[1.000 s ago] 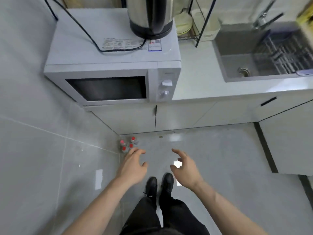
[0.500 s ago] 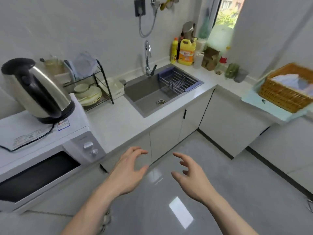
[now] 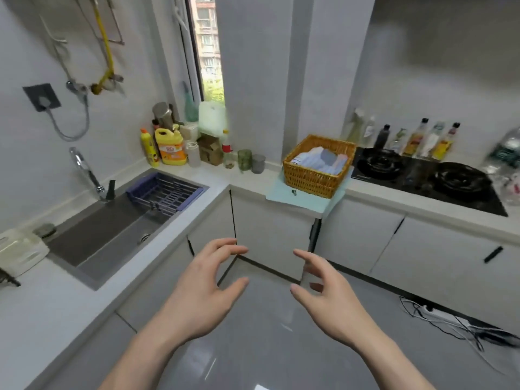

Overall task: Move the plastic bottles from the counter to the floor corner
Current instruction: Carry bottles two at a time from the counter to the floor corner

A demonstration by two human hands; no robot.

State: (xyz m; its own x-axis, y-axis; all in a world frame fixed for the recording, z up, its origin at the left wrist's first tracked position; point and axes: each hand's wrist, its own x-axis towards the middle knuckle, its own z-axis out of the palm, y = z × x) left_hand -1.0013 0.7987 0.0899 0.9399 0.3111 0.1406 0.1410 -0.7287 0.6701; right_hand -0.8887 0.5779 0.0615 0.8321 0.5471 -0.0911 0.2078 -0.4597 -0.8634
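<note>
While nothing is carried, both hands hang in front of the body over the grey floor [image 3: 253, 347], apart from one another and touching no object.

Left hand [image 3: 205, 288]: palm turned inward, fingers loosely curved and spread, thumb set apart from them; it holds nothing. The shape reads as readiness for a round object.

Right hand [image 3: 329, 296]: mirror of the left, fingers slack and separated, thumb out; it holds nothing.

Plastic bottles [image 3: 506, 156]: clear ones, blurred, at the far right edge of the counter [image 3: 281, 175], just beside the black hob [image 3: 422, 178]. Judged to be the task's items yet to be fetched, though their count cannot be told. The floor corner meant to receive them is not in view.

Condiment bottles [image 3: 416, 139]: a row upright against the wall behind the hob, dark caps, probably kept there for cooking.

Wicker basket [image 3: 318, 170]: on a pale mat at the counter's edge between the corner and the hob, folded cloth inside.

Yellow detergent jug [image 3: 168, 147]: in the counter corner under the window, among jars and a small box, within reach of the sink.

Sink [image 3: 118, 229]: steel, sunk in the left run of counter, a blue rack [image 3: 166, 192] laid across its far end, tap [image 3: 87, 173] behind.

Power strip and cables [image 3: 439, 313]: on the floor along the right cabinets; judged a tripping risk on the way to the bottles.

Step in hand, as judged: empty-handed approach to the counter.
</note>
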